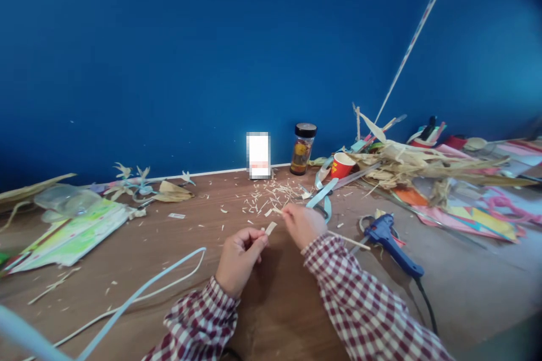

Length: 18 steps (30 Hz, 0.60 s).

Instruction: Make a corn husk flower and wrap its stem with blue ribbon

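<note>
My left hand (242, 258) is closed, thumb and finger pinching a short flat strip of what looks like dried husk (271, 228). Ahead of it and to the right, my right hand (307, 227) is closed too, with a thin pale strip (276, 210) at its fingertips. The hands are apart, both just above the brown table (271, 327). Many small pale scraps (265, 194) lie scattered beyond them. A pale thin stick (351, 241) pokes out beside my right wrist, and a light blue ribbon (324, 194) curls behind that hand.
To the right lies a blue glue gun (392, 242) with a cord. Behind are a jar with a black lid (303, 149), a tipped red paper cup (342, 166) and a husk pile (406, 158). A green-painted sheet (80, 231) and a pale blue strip (144, 287) lie left.
</note>
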Available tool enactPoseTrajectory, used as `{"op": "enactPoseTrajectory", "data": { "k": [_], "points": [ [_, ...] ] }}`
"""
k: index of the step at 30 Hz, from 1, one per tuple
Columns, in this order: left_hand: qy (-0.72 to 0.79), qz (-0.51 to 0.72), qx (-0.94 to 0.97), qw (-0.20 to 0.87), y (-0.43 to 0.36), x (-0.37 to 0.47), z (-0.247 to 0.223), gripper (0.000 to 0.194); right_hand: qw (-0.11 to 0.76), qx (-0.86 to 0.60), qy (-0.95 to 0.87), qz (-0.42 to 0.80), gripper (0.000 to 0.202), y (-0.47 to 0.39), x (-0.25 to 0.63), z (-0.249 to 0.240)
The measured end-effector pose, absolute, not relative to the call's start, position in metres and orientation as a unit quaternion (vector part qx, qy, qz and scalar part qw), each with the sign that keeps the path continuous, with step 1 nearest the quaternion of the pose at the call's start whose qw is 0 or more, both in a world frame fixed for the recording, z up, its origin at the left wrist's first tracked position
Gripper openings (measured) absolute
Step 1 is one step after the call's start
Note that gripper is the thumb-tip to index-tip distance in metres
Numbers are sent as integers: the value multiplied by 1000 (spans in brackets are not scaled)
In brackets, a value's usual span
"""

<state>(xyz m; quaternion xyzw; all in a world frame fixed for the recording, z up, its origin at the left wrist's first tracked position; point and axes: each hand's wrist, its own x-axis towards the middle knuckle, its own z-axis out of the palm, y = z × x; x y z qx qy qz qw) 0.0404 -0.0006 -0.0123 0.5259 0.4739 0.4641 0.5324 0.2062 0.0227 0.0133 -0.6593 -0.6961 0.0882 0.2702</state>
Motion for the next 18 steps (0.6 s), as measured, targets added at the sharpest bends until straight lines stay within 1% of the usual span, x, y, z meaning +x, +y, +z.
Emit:
{"op": "enactPoseTrajectory", "data": {
  "k": [1, 3, 5, 7, 11, 18],
  "points": [
    [470, 470, 524, 533, 0, 40, -11, 20, 273, -677, -680, 69, 20, 25, 211, 16],
    [471, 470, 521, 534, 2, 38, -9, 22, 314, -673, -667, 65, 20, 26, 214, 21],
    [476, 459, 526, 535, 4, 37, -9, 24, 370, -621, -685, 92, 21, 22, 210, 25],
    [482, 447, 536, 529, 5, 37, -10, 24, 394, -560, -717, 128, 21, 16, 200, 26],
    [496, 442, 534, 523, 6, 37, -12, 24, 375, -528, -748, 148, 16, 8, 187, 23],
    [488, 495, 382, 610, 4, 38, -2, 26, 370, -521, -745, 189, 13, 7, 185, 16]
  ]
}}
